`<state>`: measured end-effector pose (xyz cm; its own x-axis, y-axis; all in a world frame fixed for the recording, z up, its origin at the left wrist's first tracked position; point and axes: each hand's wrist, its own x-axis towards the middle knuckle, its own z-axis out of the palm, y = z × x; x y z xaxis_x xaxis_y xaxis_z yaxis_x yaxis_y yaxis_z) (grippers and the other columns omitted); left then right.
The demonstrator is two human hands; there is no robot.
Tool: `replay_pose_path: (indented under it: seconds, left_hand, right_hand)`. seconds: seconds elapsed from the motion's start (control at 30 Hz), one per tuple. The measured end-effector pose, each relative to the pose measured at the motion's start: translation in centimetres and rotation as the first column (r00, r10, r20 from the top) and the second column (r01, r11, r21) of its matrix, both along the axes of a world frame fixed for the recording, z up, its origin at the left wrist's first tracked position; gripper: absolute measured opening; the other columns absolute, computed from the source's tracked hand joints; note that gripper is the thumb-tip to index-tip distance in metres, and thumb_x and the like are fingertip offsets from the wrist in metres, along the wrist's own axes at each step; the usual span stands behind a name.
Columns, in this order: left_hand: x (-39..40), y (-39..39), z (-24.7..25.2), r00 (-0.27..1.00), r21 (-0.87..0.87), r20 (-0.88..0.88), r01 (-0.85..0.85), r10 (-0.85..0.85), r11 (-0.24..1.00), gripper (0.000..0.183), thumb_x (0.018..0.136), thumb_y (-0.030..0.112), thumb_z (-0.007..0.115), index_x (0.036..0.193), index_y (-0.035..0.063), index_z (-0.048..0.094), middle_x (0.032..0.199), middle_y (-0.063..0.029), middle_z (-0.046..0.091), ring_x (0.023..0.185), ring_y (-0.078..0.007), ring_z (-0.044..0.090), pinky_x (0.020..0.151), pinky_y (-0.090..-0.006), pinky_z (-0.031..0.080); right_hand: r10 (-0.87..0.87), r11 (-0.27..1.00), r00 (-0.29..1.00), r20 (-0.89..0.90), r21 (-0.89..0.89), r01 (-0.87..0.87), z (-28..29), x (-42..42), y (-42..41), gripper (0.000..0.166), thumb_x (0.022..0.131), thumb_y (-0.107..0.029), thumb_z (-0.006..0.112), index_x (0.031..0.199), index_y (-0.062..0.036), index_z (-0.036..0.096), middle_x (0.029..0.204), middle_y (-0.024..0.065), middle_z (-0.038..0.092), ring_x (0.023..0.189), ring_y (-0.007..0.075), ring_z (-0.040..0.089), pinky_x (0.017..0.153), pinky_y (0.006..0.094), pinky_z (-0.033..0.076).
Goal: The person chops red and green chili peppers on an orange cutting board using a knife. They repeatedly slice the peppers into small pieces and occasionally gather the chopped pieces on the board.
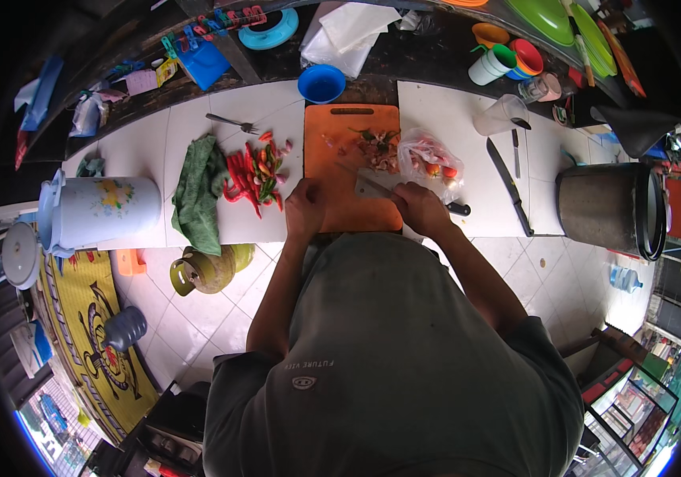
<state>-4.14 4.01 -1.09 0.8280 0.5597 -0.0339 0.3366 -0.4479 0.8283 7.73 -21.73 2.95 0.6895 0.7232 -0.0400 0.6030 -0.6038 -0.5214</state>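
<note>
My right hand (422, 208) grips a thin knife (370, 180), its blade angled up and left over the orange cutting board (331, 206). Beneath that blade lies a broad cleaver blade (367, 191); a black handle (458, 208) shows to the right of my hand. My left hand (306, 206) is curled at the board's left edge, and its fingers hide whatever may be in it. Peelings and green stems (382, 152) are heaped on the board. Beside them sits a clear plastic bag (430, 158) containing tomatoes. Red chillies (242, 179), green chillies and shallots (281, 178) lie left of the board.
A green cloth (198, 191) hangs over the counter's front edge near a fork (232, 123). Behind the board stands a blue bowl (321, 84). Rightward are a long knife (508, 185), a clear jug (501, 114) and a dark bucket (605, 203). A gas cylinder (209, 271) stands below.
</note>
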Motion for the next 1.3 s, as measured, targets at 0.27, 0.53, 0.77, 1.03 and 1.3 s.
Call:
replay_pose_path:
  seconds: [0.27, 0.53, 0.77, 1.03, 1.3]
  left_hand:
    - [2.1, -2.9, 2.2, 0.958, -0.01, -0.018, 0.287, -0.287, 0.958, 0.013, 0.092, 0.013, 0.056, 0.098, 0.0046, 0.065, 0.089, -0.0216, 0.069, 0.087, -0.0394, 0.069, 0.072, -0.0433, 0.054]
    - [2.2, -2.2, 0.6, 0.984, -0.393, -0.09, 0.104, -0.151, 0.914, 0.022, 0.095, 0.02, 0.06, 0.108, 0.003, 0.064, 0.089, -0.0109, 0.07, 0.076, -0.0181, 0.066, 0.068, -0.0331, 0.053]
    - [-0.3, 0.1, 1.7, 0.996, -0.736, -0.039, 0.025, -0.079, 0.677, 0.03, 0.091, 0.013, 0.057, 0.117, -0.0006, 0.063, 0.106, -0.0089, 0.067, 0.081, -0.0124, 0.059, 0.069, -0.0272, 0.052]
    - [0.1, -0.1, 3.6, 0.996, -0.766, -0.038, 0.025, -0.083, 0.642, 0.036, 0.092, 0.01, 0.056, 0.126, -0.0003, 0.059, 0.109, -0.0088, 0.067, 0.091, -0.014, 0.062, 0.08, -0.0287, 0.053]
    - [2.1, -1.7, 8.3, 0.978, -0.764, 0.099, 0.193, -0.184, 0.616, 0.027, 0.101, 0.015, 0.057, 0.122, -0.0011, 0.058, 0.114, -0.0079, 0.068, 0.094, -0.0129, 0.063, 0.083, -0.0279, 0.052]
  right_hand:
    - [-0.221, 0.973, 0.975, -0.01, -0.067, 0.22, 0.3, -0.8, -3.6, 0.032, 0.085, -0.026, 0.072, 0.109, -0.0092, 0.058, 0.106, 0.0131, 0.064, 0.092, 0.0378, 0.067, 0.079, 0.049, 0.055]
    - [-0.201, 0.975, 0.979, -0.019, -0.105, 0.198, -0.9, -1.7, -5.0, 0.036, 0.084, -0.022, 0.074, 0.116, -0.0101, 0.059, 0.11, 0.0132, 0.067, 0.091, 0.0374, 0.068, 0.075, 0.0468, 0.056]
    - [-0.134, 0.991, 0.986, -0.099, 0.012, 0.136, -0.4, -3.5, -3.5, 0.028, 0.086, -0.023, 0.071, 0.109, -0.0102, 0.061, 0.105, 0.0126, 0.067, 0.089, 0.0371, 0.068, 0.076, 0.046, 0.057]
    - [-0.069, 0.981, 0.996, -0.063, -0.185, 0.056, 1.6, -0.2, -2.1, 0.02, 0.091, -0.024, 0.066, 0.095, -0.0047, 0.065, 0.091, 0.0171, 0.064, 0.085, 0.0376, 0.066, 0.074, 0.048, 0.054]
    - [-0.222, 0.975, 0.917, -0.331, -0.053, 0.217, 7.9, -0.9, 1.4, 0.041, 0.099, -0.042, 0.052, 0.102, -0.0034, 0.065, 0.084, 0.0237, 0.068, 0.084, 0.0414, 0.067, 0.075, 0.0486, 0.052]
